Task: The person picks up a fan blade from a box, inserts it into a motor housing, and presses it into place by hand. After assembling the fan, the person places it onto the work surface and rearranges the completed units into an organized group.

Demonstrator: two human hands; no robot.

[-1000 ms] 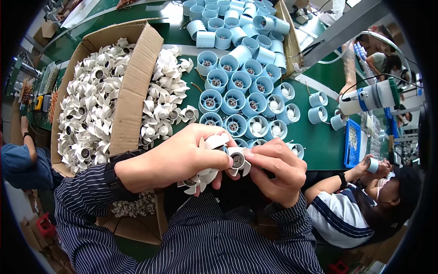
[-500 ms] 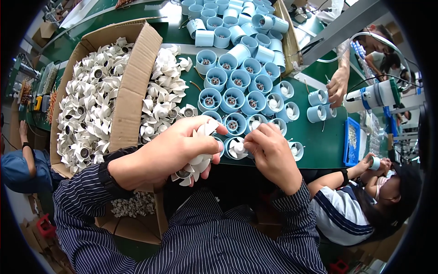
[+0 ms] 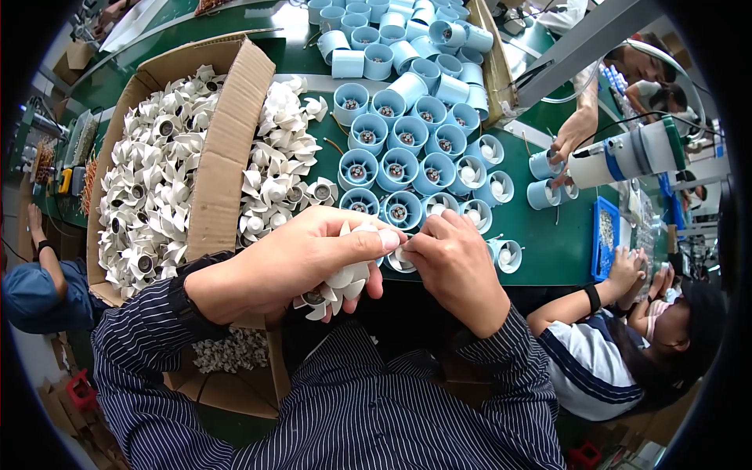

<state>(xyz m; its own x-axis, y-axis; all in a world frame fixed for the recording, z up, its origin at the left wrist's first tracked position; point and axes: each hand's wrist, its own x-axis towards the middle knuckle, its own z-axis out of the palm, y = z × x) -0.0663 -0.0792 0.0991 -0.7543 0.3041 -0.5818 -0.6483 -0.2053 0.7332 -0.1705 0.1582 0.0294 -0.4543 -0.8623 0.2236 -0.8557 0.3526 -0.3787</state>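
Note:
Several white fan impellers [image 3: 345,283] are gathered in my left hand [image 3: 274,257], its fingers wrapped round them and its thumb on top. My right hand [image 3: 462,266] is closed in a pinch, its fingertips meeting my left thumb and forefinger. Whatever lies between those fingertips is too small or hidden to name. Just beneath them sits a light blue round housing with a white impeller [image 3: 400,262] in it, partly covered by my hands. Beyond stand rows of blue housings [image 3: 395,170]; the farther ones show a bare motor, while several on the right hold white impellers.
A cardboard box [image 3: 223,149] full of white impellers stands at left, with a loose pile [image 3: 282,149] beside it. More housings are heaped at the back. At right, a co-worker's hand [image 3: 576,129] touches housings near a blue tray [image 3: 603,235]; another person sits close by.
My right hand has moved left from the housing's impeller to meet my left fingertips. My left thumb has shifted slightly up and right. The co-worker's hand at right has moved a little left.

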